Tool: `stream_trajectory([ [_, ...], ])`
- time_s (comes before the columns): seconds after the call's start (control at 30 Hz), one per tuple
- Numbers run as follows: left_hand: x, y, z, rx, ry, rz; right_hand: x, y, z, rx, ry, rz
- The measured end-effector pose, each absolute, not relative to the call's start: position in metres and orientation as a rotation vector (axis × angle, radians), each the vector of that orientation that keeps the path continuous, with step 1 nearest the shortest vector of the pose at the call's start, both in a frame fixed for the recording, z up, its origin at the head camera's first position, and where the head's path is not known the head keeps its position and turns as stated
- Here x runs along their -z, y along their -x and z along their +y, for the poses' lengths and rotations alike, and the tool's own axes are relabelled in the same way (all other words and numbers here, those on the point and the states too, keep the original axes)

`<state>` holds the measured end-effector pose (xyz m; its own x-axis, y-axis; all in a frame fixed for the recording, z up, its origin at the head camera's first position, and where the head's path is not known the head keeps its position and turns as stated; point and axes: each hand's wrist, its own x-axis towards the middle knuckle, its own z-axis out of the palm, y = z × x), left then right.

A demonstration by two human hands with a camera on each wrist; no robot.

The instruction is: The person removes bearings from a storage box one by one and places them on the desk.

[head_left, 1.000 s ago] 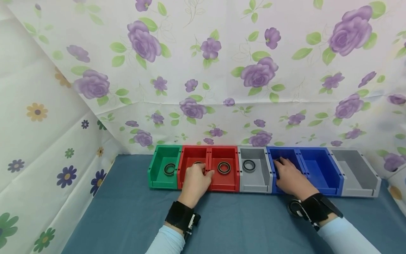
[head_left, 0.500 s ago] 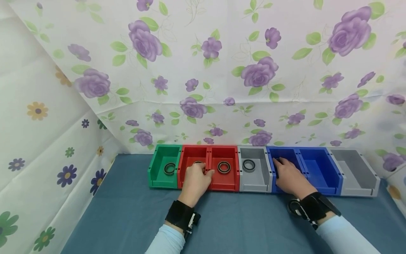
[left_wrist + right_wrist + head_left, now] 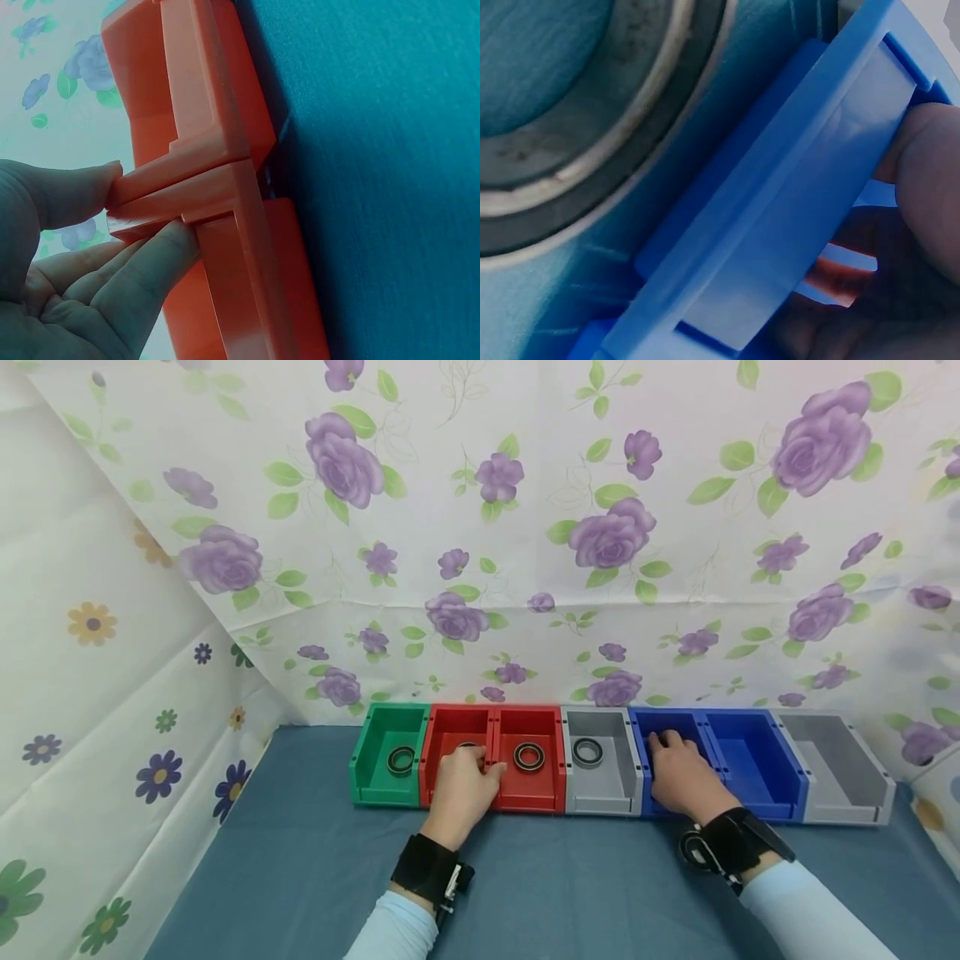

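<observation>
My left hand (image 3: 461,785) pinches the adjoining side walls of the two red bins, the left red bin (image 3: 195,315) and the right red bin (image 3: 528,793), with thumb on one side and fingers on the other. A bearing (image 3: 529,757) lies in the right one; another bearing (image 3: 471,745) shows partly behind my left fingers. My right hand (image 3: 686,781) reaches into the left blue bin (image 3: 802,187), fingers bent downward past its front lip. I cannot tell whether those fingertips hold something. Beside the right wrist, a larger bearing (image 3: 652,97) lies on the blue cloth.
The bins stand in one row. A green bin (image 3: 386,795) at the left end and a grey bin (image 3: 603,802) in the middle each hold a bearing. Further right are a second blue bin (image 3: 757,777) and a grey bin (image 3: 847,768). Flowered sheeting (image 3: 525,652) rises behind.
My right hand has shifted slightly within the left blue bin, and its wrist and forearm have moved a little left. The left hand has kept its place.
</observation>
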<state>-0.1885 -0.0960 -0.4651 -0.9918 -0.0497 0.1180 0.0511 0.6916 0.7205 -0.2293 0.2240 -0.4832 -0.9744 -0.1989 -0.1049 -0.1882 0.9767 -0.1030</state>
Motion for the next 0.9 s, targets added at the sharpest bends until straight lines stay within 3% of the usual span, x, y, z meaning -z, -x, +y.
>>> stream_trajectory([
  [0.9, 0.4653, 0.1882, -0.0954, 1.164, -0.012, -2.768, 0.4773, 0.2304, 0.2198, 0.168, 0.298, 2.941],
])
